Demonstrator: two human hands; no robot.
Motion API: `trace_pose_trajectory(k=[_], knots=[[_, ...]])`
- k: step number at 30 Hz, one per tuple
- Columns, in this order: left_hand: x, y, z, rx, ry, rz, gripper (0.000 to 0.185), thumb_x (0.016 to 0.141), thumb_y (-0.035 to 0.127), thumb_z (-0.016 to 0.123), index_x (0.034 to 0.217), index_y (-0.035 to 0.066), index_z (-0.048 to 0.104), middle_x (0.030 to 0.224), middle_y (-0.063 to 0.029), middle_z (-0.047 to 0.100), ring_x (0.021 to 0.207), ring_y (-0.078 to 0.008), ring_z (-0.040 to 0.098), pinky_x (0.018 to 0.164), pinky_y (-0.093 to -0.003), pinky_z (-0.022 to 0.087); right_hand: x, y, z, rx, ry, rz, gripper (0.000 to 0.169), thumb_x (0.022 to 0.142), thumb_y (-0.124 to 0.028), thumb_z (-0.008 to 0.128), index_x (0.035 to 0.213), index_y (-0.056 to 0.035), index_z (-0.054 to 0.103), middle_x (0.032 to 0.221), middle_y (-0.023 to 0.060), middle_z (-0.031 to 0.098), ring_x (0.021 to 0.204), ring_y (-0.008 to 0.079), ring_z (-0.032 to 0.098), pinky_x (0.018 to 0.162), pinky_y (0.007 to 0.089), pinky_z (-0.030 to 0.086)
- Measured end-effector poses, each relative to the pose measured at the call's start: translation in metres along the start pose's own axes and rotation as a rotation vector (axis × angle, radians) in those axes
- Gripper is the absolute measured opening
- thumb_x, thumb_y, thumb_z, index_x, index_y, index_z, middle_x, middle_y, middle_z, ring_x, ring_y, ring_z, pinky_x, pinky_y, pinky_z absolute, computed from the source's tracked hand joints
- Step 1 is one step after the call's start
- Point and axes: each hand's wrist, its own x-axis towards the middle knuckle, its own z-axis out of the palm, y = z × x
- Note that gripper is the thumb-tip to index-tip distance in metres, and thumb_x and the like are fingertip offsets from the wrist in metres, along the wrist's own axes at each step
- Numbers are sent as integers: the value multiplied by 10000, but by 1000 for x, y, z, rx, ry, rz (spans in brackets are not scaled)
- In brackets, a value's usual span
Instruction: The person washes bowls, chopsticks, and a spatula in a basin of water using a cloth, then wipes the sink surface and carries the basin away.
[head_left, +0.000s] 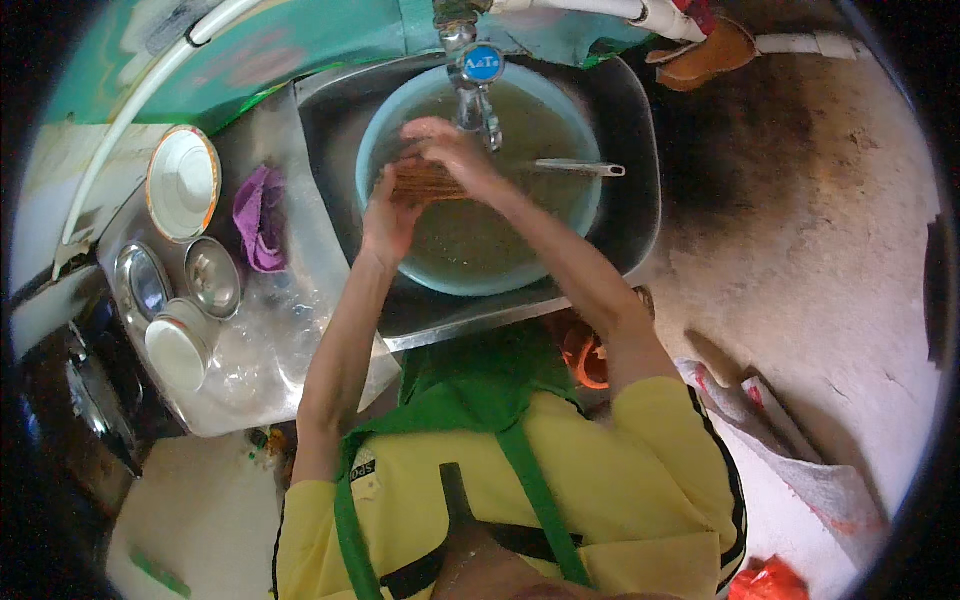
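Note:
A bundle of thin brown sticks, perhaps chopsticks, (429, 182) lies across both hands above a light blue basin (499, 291) of murky water. My left hand (394, 214) grips the bundle's left end. My right hand (454, 154) is slightly blurred and lies over the bundle's right part, its fingers bent; whether it grips is not clear. The basin stands in a steel sink (637, 240) under a metal faucet (471, 105). A utensil's pale handle (581, 167) rests over the basin's right rim, its other end hidden in the water.
On the steel drainboard (262, 360) to the left are a purple cloth (261, 217), an orange-rimmed white bowl (183, 184), two metal dishes (213, 277) and stacked white bowls (177, 352). Below the sink's right side is an orange container (585, 360). A white pipe (135, 120) curves along the upper left.

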Motion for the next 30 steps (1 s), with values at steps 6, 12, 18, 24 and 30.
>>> trace_pose_trajectory(k=[6,12,18,24,30], knots=[[-17,17,27,560,116,75,218,850,204,545,955,14,563,922,-79,597,840,-185,581,755,-316,461,-56,-31,42,-1211,111,-167,474,652,-16,569,1111,-43,453,985,189,566,909,354,559,776,421,444],[-58,61,61,2367,-21,1347,613,653,153,662,1168,-29,383,812,-151,592,701,-328,603,801,-487,419,-67,-42,60,-1289,34,-234,223,661,-131,599,840,2,584,771,190,595,759,348,590,662,467,461],[-82,75,64,2631,-238,554,435,725,63,526,1117,-52,377,672,-148,605,632,-308,617,556,-397,490,-69,-65,102,-1352,36,-299,130,684,-132,565,640,-12,590,673,174,595,683,338,576,647,467,430],[-111,86,36,2563,-216,504,113,797,75,455,870,-11,449,658,-177,594,634,-353,600,544,-439,469,-77,-68,67,-1479,-155,-406,175,754,-150,502,821,-41,622,783,170,609,757,323,604,648,469,463],[-142,75,3,2099,-50,409,226,857,223,509,816,3,481,598,-176,557,535,-343,553,504,-440,427,-78,-86,-53,-1288,290,-202,311,864,-308,414,968,-50,555,825,163,607,751,320,606,663,451,483]])
